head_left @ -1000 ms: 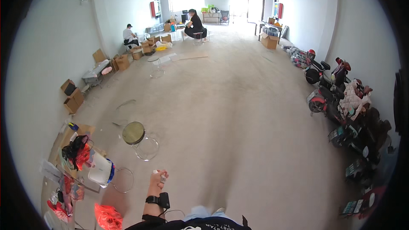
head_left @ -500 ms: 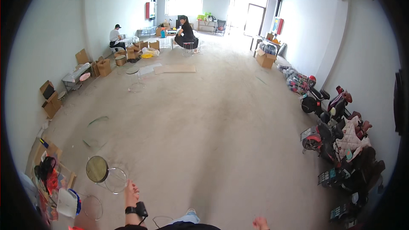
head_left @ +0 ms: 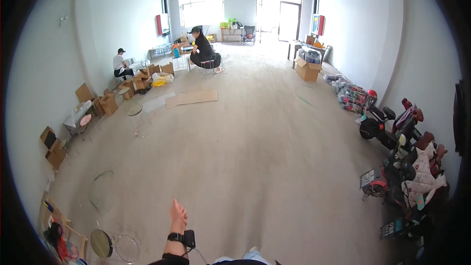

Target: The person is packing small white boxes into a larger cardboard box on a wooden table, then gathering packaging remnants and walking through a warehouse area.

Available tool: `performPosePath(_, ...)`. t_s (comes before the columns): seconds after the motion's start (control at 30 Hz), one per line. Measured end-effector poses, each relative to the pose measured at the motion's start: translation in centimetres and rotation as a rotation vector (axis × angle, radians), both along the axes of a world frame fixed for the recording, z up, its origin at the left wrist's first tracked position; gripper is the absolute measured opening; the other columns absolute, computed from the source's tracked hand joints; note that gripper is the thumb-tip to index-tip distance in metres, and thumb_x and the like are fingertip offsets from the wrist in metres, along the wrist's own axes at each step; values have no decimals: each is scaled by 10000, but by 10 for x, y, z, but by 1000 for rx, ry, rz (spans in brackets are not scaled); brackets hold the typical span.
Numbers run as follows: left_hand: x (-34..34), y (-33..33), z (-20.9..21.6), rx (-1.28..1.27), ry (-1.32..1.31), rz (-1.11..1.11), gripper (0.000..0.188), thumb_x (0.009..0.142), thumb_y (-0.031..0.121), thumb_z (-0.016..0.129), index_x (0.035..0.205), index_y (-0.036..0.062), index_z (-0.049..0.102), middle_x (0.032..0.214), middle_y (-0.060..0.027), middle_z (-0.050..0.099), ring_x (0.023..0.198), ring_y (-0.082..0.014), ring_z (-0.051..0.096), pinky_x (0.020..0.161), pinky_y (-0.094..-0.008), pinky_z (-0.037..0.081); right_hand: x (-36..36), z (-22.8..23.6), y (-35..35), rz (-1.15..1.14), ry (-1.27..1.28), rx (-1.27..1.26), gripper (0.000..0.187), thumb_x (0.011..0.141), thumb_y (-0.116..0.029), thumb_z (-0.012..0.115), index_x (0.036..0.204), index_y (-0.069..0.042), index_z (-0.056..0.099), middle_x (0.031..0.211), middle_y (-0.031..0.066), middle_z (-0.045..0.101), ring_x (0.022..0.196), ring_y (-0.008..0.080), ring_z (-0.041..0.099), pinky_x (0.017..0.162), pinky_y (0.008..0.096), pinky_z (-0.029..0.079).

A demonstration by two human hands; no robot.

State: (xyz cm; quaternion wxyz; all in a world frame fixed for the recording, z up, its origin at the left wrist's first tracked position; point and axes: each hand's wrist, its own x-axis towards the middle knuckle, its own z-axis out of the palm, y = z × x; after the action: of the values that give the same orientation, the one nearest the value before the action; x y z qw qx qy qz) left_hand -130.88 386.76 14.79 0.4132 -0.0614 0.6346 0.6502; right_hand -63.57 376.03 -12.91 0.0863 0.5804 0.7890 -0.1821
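My left hand (head_left: 178, 212) reaches forward over the bare concrete floor, fingers curled in and nothing visible in them. A black band with a small dark box (head_left: 188, 238) sits on that wrist, and a thin cable runs down from it. My right hand is out of the picture. Nearest to the left hand is a stool with a round, dark-rimmed olive seat (head_left: 101, 243) and a thin metal ring base (head_left: 127, 249), lower left and apart from the hand. One shoe (head_left: 254, 254) shows at the bottom edge.
Parked scooters (head_left: 392, 176) line the right wall, with wrapped bundles (head_left: 347, 93) and an open carton (head_left: 308, 70) beyond. Flat cardboard (head_left: 197, 97) and another stool (head_left: 135, 110) lie ahead left. Two people sit far off, one in black (head_left: 203, 51). A green strap (head_left: 94, 189) lies left.
The view has moved forward and turned slightly. My left hand has swung forward, away from beside the near stool. My right hand has dropped out of view.
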Motion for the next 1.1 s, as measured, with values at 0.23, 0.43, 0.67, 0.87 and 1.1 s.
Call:
performPosePath(0.23,-68,45,-90,130,199,221,416,851,557,383,787,146,377,578,48,281,439,-64,233,380,-240,196,2,26,386,-642,236,-28,123,695,-127,553,781,-66,616,705,108,616,605,216,584,536,370,471)
performPosePath(0.43,-119,153,-145,-111,90,496,705,836,580,329,1263,20,360,1018,-118,542,505,-116,323,399,-309,244,-110,164,608,-534,478,-27,170,676,-53,479,635,-52,644,591,97,611,589,147,595,513,297,455)
performPosePath(0.67,-68,506,-97,-17,182,65,461,854,531,423,947,82,470,746,-14,486,640,-111,436,552,-281,379,14,27,502,-1566,607,-536,309,820,-281,466,964,-36,587,876,156,602,743,285,528,645,405,419)
performPosePath(0.87,-25,815,-7,144,93,-64,338,896,398,379,691,131,352,459,25,276,330,-92,240,317,-252,167,5,15,666,-1231,474,-484,189,751,-206,515,820,-54,603,770,128,607,689,247,561,637,372,446)
performPosePath(1.1,-41,982,-44,32,-76,124,257,875,331,430,768,98,432,476,19,302,333,-82,244,319,-240,171,25,-29,920,-700,191,-299,59,654,-101,583,618,-81,625,621,90,613,613,195,606,627,327,484)
